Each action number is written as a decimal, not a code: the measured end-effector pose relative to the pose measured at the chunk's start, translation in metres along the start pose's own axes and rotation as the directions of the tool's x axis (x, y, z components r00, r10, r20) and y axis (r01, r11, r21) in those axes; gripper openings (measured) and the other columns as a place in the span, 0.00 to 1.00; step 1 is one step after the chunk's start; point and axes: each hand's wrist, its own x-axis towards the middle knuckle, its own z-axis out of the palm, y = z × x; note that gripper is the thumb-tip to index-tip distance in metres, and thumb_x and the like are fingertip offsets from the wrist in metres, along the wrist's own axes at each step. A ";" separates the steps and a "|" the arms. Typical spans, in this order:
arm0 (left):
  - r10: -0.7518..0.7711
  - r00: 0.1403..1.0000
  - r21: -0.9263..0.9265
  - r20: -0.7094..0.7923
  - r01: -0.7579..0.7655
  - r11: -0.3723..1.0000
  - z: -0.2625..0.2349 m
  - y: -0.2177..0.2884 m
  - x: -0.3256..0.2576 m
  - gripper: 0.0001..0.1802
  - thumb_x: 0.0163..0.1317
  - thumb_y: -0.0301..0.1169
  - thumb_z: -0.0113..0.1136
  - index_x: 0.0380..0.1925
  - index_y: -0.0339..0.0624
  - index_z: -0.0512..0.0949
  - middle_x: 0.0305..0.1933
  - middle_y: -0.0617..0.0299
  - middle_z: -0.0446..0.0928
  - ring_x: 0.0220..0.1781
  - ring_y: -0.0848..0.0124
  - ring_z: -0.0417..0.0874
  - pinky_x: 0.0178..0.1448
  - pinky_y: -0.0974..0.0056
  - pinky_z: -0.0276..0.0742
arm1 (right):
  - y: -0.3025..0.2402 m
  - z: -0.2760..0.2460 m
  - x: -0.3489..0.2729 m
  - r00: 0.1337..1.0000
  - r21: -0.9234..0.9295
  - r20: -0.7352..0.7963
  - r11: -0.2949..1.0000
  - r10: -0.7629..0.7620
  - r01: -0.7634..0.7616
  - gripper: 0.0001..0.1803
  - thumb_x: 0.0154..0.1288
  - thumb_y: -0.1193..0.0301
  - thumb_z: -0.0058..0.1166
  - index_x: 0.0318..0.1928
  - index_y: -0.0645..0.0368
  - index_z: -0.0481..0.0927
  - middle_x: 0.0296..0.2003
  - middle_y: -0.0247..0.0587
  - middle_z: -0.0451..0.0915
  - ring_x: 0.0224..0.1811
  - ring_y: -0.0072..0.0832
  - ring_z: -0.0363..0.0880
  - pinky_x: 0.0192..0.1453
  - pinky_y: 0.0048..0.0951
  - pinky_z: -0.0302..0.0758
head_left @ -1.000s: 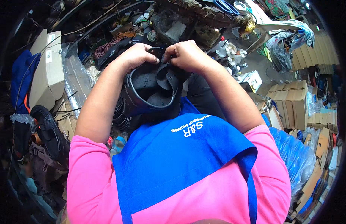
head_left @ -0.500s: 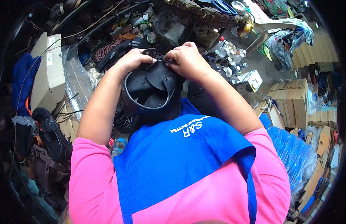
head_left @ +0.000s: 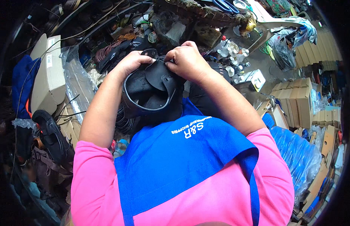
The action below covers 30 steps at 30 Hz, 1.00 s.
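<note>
In front of my apron, a black leather shoe (head_left: 154,108) lies with its wide, rounded opening towards me. A loose leather flap (head_left: 158,78) with a small hole hangs over that opening. My left hand (head_left: 134,62) is closed on the shoe's far left side, thumb pressed near a strap end (head_left: 149,52) with holes. Close beside it, my right hand (head_left: 187,61) pinches the far edge of the shoe, with its fingers bent together. Whatever small piece may lie between the right fingertips is hidden.
Left stand a cardboard box (head_left: 48,77) and a black shoe (head_left: 50,132). Several small bottles (head_left: 231,52) and a white container (head_left: 257,80) sit to the far right. Folded cardboard (head_left: 293,103) and blue plastic wrap (head_left: 295,150) lie at right. Coiled cord (head_left: 105,52) lies beyond my left hand.
Both hands and the shoe have shifted only slightly. My right hand's fingers have moved a little to the left, and the grip on the shoe continues.
</note>
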 end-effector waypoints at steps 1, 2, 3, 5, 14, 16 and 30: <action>0.013 1.000 0.002 -0.007 -0.013 1.000 0.000 0.000 0.000 0.12 0.50 0.30 0.62 0.35 0.38 0.81 0.34 0.64 0.81 0.33 0.74 0.79 0.44 0.69 0.75 | 0.000 0.000 0.000 1.000 -0.008 0.012 1.000 0.002 -0.001 0.07 0.51 0.68 0.57 0.31 0.54 0.84 0.27 0.40 0.82 0.34 0.34 0.80 0.57 0.38 0.63; 0.013 1.000 0.001 -0.007 -0.013 1.000 0.000 0.000 0.000 0.12 0.50 0.30 0.62 0.35 0.38 0.81 0.34 0.64 0.81 0.33 0.74 0.79 0.44 0.69 0.75 | 0.000 0.000 0.001 1.000 -0.008 0.012 1.000 0.001 -0.001 0.07 0.51 0.68 0.57 0.31 0.54 0.84 0.27 0.40 0.82 0.34 0.34 0.80 0.57 0.38 0.63; 0.005 1.000 -0.010 -0.010 -0.005 1.000 0.000 -0.001 0.000 0.12 0.50 0.31 0.62 0.34 0.37 0.81 0.33 0.63 0.81 0.32 0.75 0.79 0.42 0.69 0.74 | 0.000 0.000 0.001 1.000 -0.010 0.012 1.000 0.002 -0.002 0.07 0.51 0.68 0.57 0.31 0.54 0.84 0.27 0.40 0.82 0.34 0.34 0.80 0.57 0.38 0.63; -0.004 1.000 -0.021 -0.013 0.003 1.000 -0.001 -0.003 0.002 0.12 0.49 0.31 0.63 0.32 0.37 0.81 0.32 0.63 0.81 0.31 0.75 0.79 0.41 0.69 0.74 | 0.000 0.001 0.001 1.000 -0.012 0.011 1.000 0.004 -0.004 0.07 0.51 0.68 0.57 0.31 0.54 0.84 0.27 0.40 0.82 0.34 0.34 0.80 0.57 0.38 0.63; -0.019 1.000 -0.037 0.016 0.019 0.999 -0.001 -0.002 0.000 0.12 0.51 0.30 0.61 0.35 0.36 0.81 0.35 0.61 0.82 0.34 0.73 0.81 0.44 0.69 0.76 | -0.002 0.001 0.001 1.000 -0.019 0.016 1.000 0.010 -0.010 0.08 0.51 0.67 0.57 0.32 0.54 0.84 0.27 0.39 0.82 0.35 0.33 0.81 0.58 0.39 0.62; -0.012 1.000 -0.075 0.004 0.012 0.997 0.001 -0.001 -0.001 0.12 0.49 0.31 0.63 0.34 0.36 0.80 0.32 0.62 0.81 0.32 0.74 0.79 0.41 0.69 0.75 | -0.002 0.001 0.001 1.000 -0.011 0.022 1.000 0.019 -0.019 0.08 0.52 0.67 0.57 0.31 0.54 0.84 0.27 0.40 0.82 0.35 0.33 0.81 0.58 0.39 0.62; 0.055 0.998 -0.026 -0.010 -0.055 0.998 0.007 0.006 -0.009 0.12 0.49 0.28 0.63 0.34 0.35 0.81 0.33 0.63 0.81 0.33 0.75 0.80 0.43 0.69 0.75 | -0.010 0.009 -0.004 0.995 0.039 -0.088 0.998 0.043 -0.039 0.12 0.52 0.69 0.57 0.40 0.47 0.82 0.25 0.35 0.81 0.33 0.31 0.80 0.57 0.39 0.60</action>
